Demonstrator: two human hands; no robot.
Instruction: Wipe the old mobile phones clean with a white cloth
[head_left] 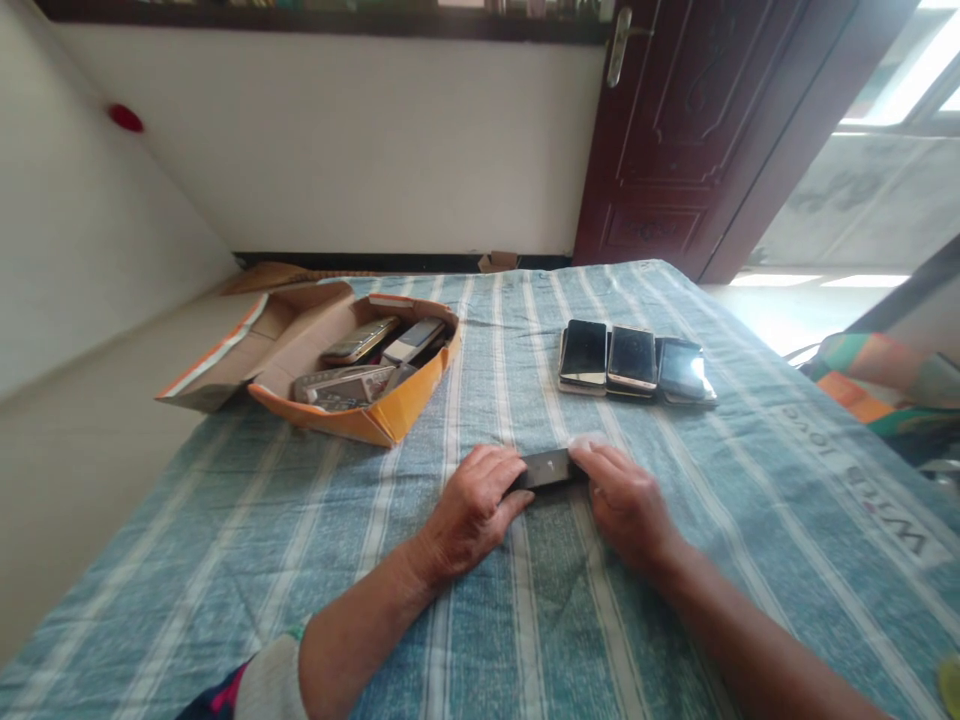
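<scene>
A dark grey phone (548,468) with a small light mark on its face is held low over the bed-like striped cloth, between my two hands. My left hand (476,505) is closed round its left end, thumb below and fingers above. At the right end, my right hand (626,500) is closed with its fingertips against the phone. A pale, thin, wipe-like piece (590,440) shows at those fingertips; its kind is unclear. Beyond my right hand lie phones in a row: a black one (584,352), a gold-edged one (632,357) and one with a glaring screen (684,370).
An open orange cardboard box (390,425) at left holds several old phones (361,341), its lid (225,365) folded out leftward. A blue-green striped cloth (360,620) covers the surface. Behind stand a white wall (337,140) and a dark red door (675,130).
</scene>
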